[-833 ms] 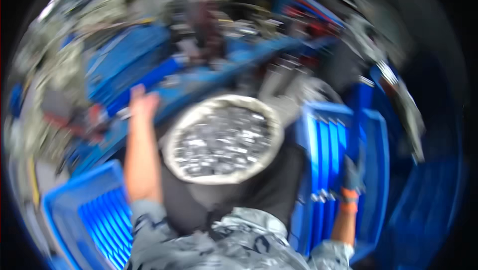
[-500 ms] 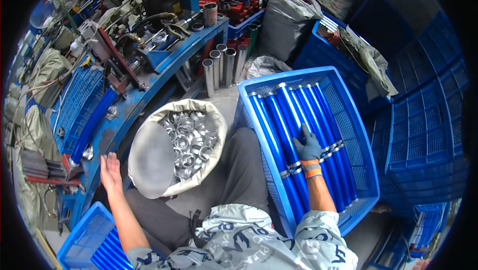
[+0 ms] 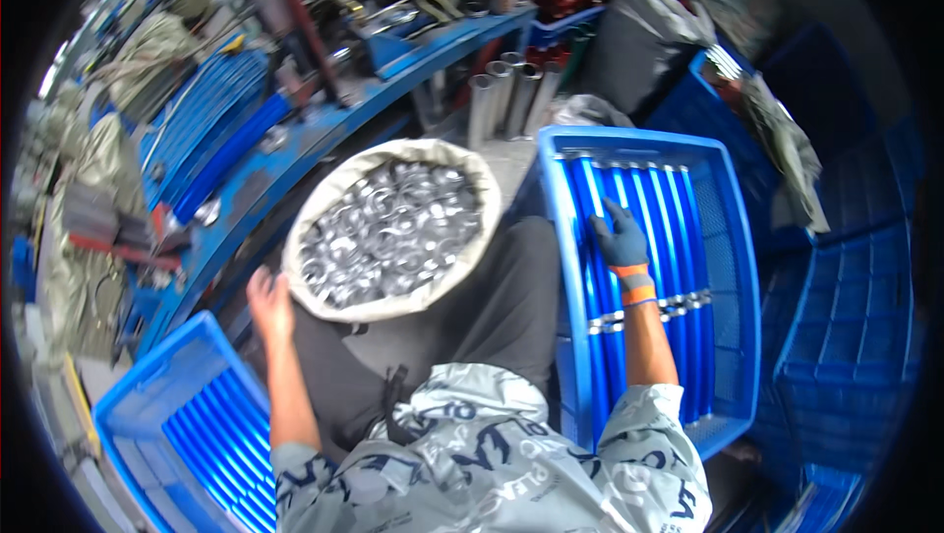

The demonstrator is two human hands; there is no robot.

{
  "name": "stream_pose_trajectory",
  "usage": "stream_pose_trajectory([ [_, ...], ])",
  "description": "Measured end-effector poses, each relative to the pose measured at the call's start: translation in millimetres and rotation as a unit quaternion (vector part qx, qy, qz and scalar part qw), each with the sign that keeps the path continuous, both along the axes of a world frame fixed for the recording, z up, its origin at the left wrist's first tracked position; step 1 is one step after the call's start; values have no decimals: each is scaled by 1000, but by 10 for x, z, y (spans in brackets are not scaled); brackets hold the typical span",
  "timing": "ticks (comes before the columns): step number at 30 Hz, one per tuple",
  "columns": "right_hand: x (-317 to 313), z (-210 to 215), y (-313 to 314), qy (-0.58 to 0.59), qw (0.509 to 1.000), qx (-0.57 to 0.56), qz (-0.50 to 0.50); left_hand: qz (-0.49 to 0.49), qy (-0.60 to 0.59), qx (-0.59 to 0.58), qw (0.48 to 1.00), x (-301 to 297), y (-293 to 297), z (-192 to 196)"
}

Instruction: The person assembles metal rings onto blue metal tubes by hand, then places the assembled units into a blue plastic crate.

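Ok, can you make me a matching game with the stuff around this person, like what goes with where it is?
Things:
1. Sack of metal rings
2. Blue tubes
3. Right hand
4. Left hand

Places or states:
A. Bare, at the sack's lower left edge
B. Lying side by side in the blue crate on the right
C. In a blue glove, resting on the tubes
D. In front of the person's lap, open at the top

Pairs: 1-D, 2-B, 3-C, 4-A
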State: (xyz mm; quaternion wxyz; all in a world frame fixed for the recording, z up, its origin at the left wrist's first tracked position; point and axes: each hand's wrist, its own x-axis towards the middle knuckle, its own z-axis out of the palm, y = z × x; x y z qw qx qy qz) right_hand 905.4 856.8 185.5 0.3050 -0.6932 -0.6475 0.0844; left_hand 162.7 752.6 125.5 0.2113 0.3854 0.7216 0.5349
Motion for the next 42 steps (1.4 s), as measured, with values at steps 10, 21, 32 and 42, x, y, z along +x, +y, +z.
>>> stream_pose_trajectory([
  [10,-3000,12,506,50,970,-38,237,1,234,-256,938,82,760,250],
  [21,-3295,-664,940,-79,982,-90,147,-20,-113,-152,982,-287,852,231],
  [32,-3558,-416,2026,139,978,-57,146,127,-50,-37,990,-998,721,-367],
  [42,-3043,-507,2076,325,936,-134,38,75,-516,45,852,-362,1056,331],
])
